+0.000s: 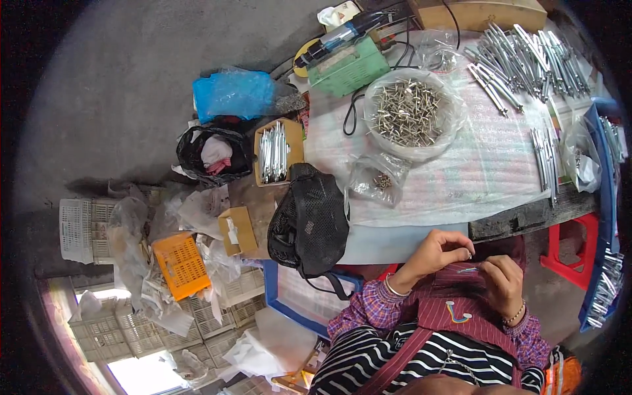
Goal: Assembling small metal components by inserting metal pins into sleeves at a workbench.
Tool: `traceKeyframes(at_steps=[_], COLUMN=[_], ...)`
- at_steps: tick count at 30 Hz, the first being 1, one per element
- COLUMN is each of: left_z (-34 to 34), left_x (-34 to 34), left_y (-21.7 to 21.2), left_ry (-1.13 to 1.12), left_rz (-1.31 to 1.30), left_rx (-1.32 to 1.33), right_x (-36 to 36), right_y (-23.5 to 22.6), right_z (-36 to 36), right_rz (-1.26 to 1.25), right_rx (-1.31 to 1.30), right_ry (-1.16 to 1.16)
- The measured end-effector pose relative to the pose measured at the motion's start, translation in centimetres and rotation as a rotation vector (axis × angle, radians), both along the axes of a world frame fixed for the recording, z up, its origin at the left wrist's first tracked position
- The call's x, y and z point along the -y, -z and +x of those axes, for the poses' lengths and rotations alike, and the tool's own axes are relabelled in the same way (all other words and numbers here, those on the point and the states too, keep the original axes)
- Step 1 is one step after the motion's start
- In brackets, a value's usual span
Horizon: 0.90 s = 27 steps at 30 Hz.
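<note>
My left hand [438,255] is held just in front of the table edge. Its thumb and index finger are bent towards each other, with something dark and tiny at the tips. Close beside it on the right, my right hand [503,283] has its fingers curled in. Whatever it holds is hidden or too small to name. Both hands are above a maroon striped apron [438,311]. Farther off, a bowl lined with clear plastic [455,125] holds a heap of small metal screws [407,110]. A clear bag [378,181] with a few small brass-coloured parts lies nearer.
Silvery metal rails [520,62] are piled at the far right of the table. A green box-shaped device [349,66] and an electric screwdriver [342,36] lie at the back. A black mesh bag [309,220] hangs over the left edge. A red stool [569,250] stands right.
</note>
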<state>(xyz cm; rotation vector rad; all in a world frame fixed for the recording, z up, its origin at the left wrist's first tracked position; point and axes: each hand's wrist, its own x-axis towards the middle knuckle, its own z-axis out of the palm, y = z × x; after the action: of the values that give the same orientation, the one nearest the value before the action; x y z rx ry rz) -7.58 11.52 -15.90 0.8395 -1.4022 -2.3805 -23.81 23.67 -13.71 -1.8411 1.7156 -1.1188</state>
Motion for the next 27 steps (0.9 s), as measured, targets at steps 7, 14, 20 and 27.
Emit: traceKeyframes(at_steps=[7,14,20,27], left_z=[-0.3,0.2,0.1,0.1], left_x=[-0.7,0.3,-0.3,-0.8], left_y=[-0.2,-2.4,-1.8,-2.3], left_ry=[0.01,0.093,0.142,0.214], left_rz=[0.045,-0.289,-0.257,-0.28], left_rx=[0.002,0.093,0.091,0.093], right_x=[-0.7,-0.9,-1.4,-1.9], right_y=[-0.2,0.0,0.6,0.7], right_z=[0.0,-0.2,-0.4,-0.4], right_rz=[-0.019,-0.128,-0.163,-0.23], right_rx=[-0.044,-0.067,-0.049,-0.066], right_ry=[0.007,-0.07,-0.093,-0.099])
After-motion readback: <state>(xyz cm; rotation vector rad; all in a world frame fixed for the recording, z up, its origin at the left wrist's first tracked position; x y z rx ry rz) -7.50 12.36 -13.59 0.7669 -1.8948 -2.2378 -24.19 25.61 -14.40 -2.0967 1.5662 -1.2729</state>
